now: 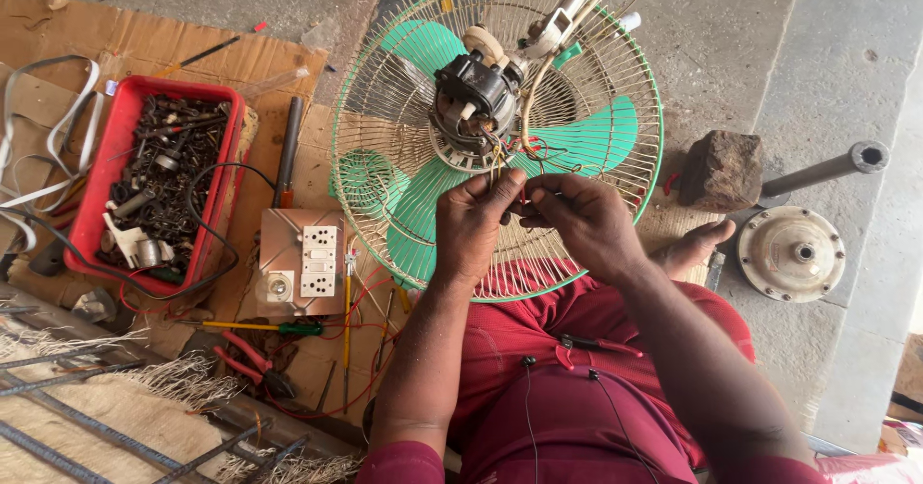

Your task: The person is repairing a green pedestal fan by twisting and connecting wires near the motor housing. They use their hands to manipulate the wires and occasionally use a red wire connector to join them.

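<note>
A fan with green blades [586, 138] lies in its wire guard [385, 90] on the ground before me, its dark motor [473, 95] uncovered and facing up. Thin wires [524, 152] trail from the motor toward me. My left hand [471, 220] pinches a few of these wires at the fingertips. My right hand [582, 220] meets it from the right, fingers closed on the same wire ends. Both hands hover over the guard's near part, just below the motor. What lies between the fingertips is too small to make out.
A red tray [101, 181] of metal parts sits at the left on cardboard. Beside it lie a switch-and-socket board [303, 258], screwdrivers [279, 327] and red pliers [252, 357]. A stone [721, 169], a metal pipe [827, 169] and a round motor cover [791, 251] rest at the right.
</note>
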